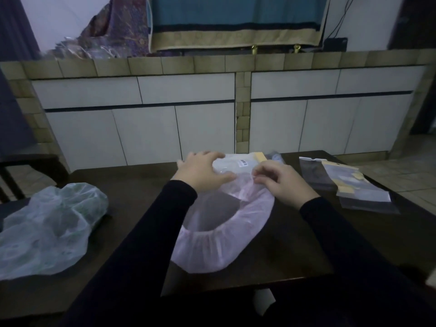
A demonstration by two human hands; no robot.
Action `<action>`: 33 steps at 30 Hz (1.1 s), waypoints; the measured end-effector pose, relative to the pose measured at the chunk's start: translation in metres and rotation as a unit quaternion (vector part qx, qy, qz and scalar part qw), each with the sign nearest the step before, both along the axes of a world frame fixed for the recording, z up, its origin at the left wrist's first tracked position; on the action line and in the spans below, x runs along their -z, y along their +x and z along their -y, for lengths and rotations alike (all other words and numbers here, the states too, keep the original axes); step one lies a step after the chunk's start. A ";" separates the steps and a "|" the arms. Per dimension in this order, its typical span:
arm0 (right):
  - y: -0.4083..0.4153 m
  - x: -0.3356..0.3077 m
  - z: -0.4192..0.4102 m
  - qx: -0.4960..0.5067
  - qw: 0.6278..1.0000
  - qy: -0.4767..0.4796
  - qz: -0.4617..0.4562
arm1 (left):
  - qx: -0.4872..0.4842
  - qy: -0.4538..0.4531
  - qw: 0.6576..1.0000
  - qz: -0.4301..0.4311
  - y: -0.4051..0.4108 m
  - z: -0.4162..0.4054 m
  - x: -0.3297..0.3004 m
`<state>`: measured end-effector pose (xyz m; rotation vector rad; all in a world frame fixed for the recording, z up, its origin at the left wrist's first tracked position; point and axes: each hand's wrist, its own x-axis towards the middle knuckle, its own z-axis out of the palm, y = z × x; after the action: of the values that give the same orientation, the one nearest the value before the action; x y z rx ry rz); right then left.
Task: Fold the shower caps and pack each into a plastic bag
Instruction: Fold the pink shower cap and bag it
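Sleeves (146,237) in black cloth come in from the near edge of the picture, one on each side, and reach forward over the dark tabletop (295,232). Between them lies a pink shower cap (212,246), spread flat near the front edge of the tabletop, its gathered elastic rim toward the person and its opening showing the dark wood through it. Bare wood stays free just right of the cap, and a narrower strip on its left. At the left side a big pale plastic bag (49,225), soft and crumpled, reaches to the left edge of the tabletop. The right hand (280,182) pinches the far rim of the cap between thumb and curled fingers. The left hand (203,169) lies with spread, almost straight fingers on a packed bag (238,165) with a barcode label, which touches the far edge of the cap. To the right, well apart from the cap, a loose stack of flat bags (346,185) with yellow strips lies near the right edge. Behind the tabletop stands a tiled counter (236,64) with white panels, and over it hang patterned cloths (236,20). Light in the room is dim.
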<state>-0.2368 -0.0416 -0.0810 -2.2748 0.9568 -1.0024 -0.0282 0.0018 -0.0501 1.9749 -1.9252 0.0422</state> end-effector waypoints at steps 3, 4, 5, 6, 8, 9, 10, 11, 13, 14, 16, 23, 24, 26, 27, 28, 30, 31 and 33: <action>0.000 -0.002 0.012 0.000 1.000 0.009 0.022 | -0.048 0.035 0.998 0.002 0.011 0.008 0.009; 0.000 -0.003 0.016 0.008 1.000 0.015 0.022 | -0.059 0.024 0.998 -0.003 0.013 0.008 0.013; 0.000 -0.003 0.020 0.022 0.999 0.021 0.020 | -0.073 0.007 0.997 -0.005 0.015 0.009 0.017; 0.001 -0.003 0.025 0.040 0.999 0.027 0.019 | -0.084 -0.008 0.996 -0.007 0.017 0.010 0.021; 0.004 -0.003 0.035 0.060 0.997 0.042 0.031 | -0.094 -0.024 0.995 -0.017 0.019 0.013 0.028; 0.007 -0.002 0.039 0.060 0.996 0.052 0.033 | -0.091 -0.025 0.995 -0.027 0.021 0.014 0.032; 0.009 -0.002 0.042 0.054 0.996 0.063 0.026 | -0.083 -0.016 0.995 -0.044 0.025 0.015 0.035; 0.011 -0.002 0.045 0.040 0.996 0.076 0.019 | -0.071 0.005 0.995 -0.067 0.030 0.017 0.038; 0.015 -0.002 0.049 0.013 0.994 0.101 0.023 | -0.055 0.051 0.989 -0.126 0.042 0.022 0.043; 0.016 -0.001 0.051 0.011 0.994 0.107 0.032 | -0.045 0.053 0.986 -0.149 0.047 0.024 0.046; 0.018 0.005 0.056 0.020 0.992 0.116 0.051 | -0.041 0.001 0.982 -0.187 0.056 0.027 0.054; 0.026 0.036 0.067 0.001 0.981 0.185 0.051 | -0.046 -0.209 0.918 -0.334 0.072 0.034 0.074; 0.027 0.035 0.068 -0.005 0.978 0.201 0.059 | -0.039 -0.220 0.913 -0.342 0.072 0.034 0.074; 0.033 0.029 0.071 -0.005 0.974 0.210 0.083 | -0.023 -0.228 0.910 -0.346 0.068 0.033 0.076; 0.036 0.027 0.072 -0.001 0.977 0.196 0.082 | -0.016 -0.228 0.912 -0.340 0.065 0.032 0.076; 0.040 0.023 0.072 -0.003 0.983 0.170 0.065 | -0.009 -0.232 0.913 -0.335 0.062 0.031 0.076; 0.049 0.023 0.072 -0.009 0.993 0.121 -0.005 | 0.003 -0.246 0.906 -0.344 0.060 0.028 0.076; 0.054 0.026 0.072 -0.001 0.995 0.098 -0.030 | 0.009 -0.244 0.901 -0.359 0.061 0.028 0.076; 0.059 0.031 0.074 0.036 0.997 0.062 -0.031 | 0.035 -0.209 0.904 -0.370 0.067 0.027 0.078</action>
<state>-0.1780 -0.1151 -0.1117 -2.1931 1.1038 -0.8809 0.0384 -0.0256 -0.1280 1.3531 -1.3373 -0.2579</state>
